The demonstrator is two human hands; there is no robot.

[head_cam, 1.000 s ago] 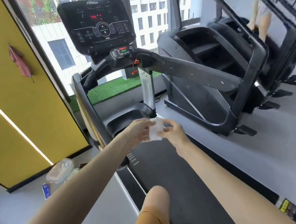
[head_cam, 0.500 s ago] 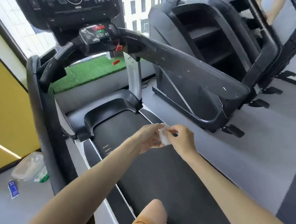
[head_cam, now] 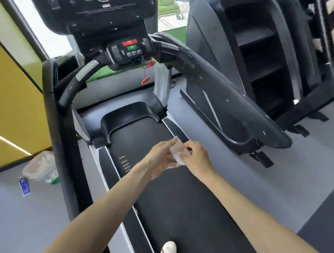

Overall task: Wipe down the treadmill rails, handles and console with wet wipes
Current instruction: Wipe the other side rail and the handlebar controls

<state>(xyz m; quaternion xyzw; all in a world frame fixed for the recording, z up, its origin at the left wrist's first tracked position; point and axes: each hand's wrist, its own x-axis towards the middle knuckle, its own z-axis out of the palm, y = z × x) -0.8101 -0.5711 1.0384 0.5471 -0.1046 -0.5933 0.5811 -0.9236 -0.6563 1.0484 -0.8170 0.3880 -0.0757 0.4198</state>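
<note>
Over the treadmill (head_cam: 177,204) belt, both arms reach forward.
Its black console (head_cam: 104,10) fills the top of view, and the right rail (head_cam: 229,102) slants down beside the belt. The left hand (head_cam: 160,160), fingers loosely bent, and the right hand (head_cam: 196,160), fingers curled, pinch opposite edges of a white wet wipe (head_cam: 178,153) held above the belt.

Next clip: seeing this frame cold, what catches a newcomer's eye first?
Dead centre, the left hand and right hand pinch a white wet wipe between them above the black treadmill belt. Further up, a red stop button stands out below the dark console, and a yellow wall fills the left edge.
</note>
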